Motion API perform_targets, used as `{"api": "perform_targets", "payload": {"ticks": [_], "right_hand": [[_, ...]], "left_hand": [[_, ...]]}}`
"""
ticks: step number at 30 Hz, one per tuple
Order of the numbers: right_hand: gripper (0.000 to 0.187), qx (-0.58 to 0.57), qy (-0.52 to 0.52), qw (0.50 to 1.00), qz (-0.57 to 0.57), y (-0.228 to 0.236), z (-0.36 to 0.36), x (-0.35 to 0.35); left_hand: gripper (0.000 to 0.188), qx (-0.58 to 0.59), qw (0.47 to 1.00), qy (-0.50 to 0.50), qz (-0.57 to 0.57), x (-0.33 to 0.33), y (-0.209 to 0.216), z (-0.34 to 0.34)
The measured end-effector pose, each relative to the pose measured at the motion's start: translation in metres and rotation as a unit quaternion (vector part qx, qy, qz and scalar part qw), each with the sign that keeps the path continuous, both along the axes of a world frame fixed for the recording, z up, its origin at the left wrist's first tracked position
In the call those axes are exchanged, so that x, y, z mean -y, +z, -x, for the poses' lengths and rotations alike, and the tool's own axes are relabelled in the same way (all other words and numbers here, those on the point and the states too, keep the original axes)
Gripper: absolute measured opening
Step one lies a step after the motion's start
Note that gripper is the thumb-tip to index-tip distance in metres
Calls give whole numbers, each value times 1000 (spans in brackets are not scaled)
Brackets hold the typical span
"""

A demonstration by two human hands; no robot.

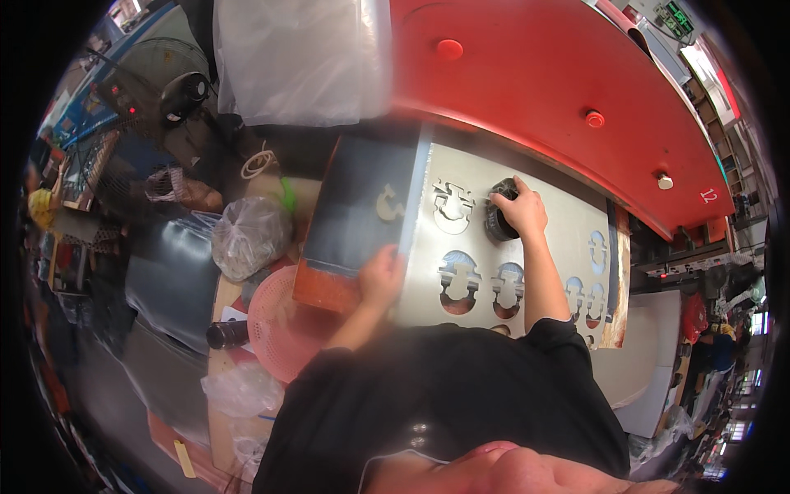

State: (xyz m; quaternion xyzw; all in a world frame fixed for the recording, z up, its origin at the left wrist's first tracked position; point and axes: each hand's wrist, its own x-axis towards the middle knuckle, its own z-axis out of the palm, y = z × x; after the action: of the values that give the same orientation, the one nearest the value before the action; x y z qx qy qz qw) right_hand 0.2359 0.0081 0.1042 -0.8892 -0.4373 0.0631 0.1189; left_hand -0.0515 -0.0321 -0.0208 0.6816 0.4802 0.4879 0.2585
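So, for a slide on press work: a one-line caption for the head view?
Right hand grips a black cutting die on a punched grey sheet; left hand steadies the sheet's edge.

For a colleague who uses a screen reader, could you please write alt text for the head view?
A person's right hand grips a dark round tool on a grey sheet punched with repeated cut-out shapes, under a red machine arm. The left hand rests on the sheet's left edge; a pink basket sits to the left.

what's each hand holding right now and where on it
Right hand grips a black cutting die from its top. Left hand rests on the grey sheet's near edge, apparently not gripping.
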Motion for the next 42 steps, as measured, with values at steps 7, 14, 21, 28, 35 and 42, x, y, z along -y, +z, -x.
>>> {"api": "perform_targets", "payload": {"ticks": [7,14,21,28,35,42], "right_hand": [[81,3,-5,1000,26,1,-6,-7],[80,22,0,999,33,2,2,-3],[79,48,8,998,31,0,9,-2],[80,47,12,998,28,1,9,-1],[81,37,15,999,35,1,12,-1],[81,27,8,999,25,-2,11,0]], "left_hand": [[19,1,1000,3,-1,-2,2,1],[19,-3,1000,-1,-1,-2,1,0],[18,-6,1000,-5,-4,-1,2,0],[19,-13,1000,-3,-8,-2,1,1],[19,-7,1000,-9,1,0,3,1],[19,-8,1000,-14,5,-1,6,1]]}}
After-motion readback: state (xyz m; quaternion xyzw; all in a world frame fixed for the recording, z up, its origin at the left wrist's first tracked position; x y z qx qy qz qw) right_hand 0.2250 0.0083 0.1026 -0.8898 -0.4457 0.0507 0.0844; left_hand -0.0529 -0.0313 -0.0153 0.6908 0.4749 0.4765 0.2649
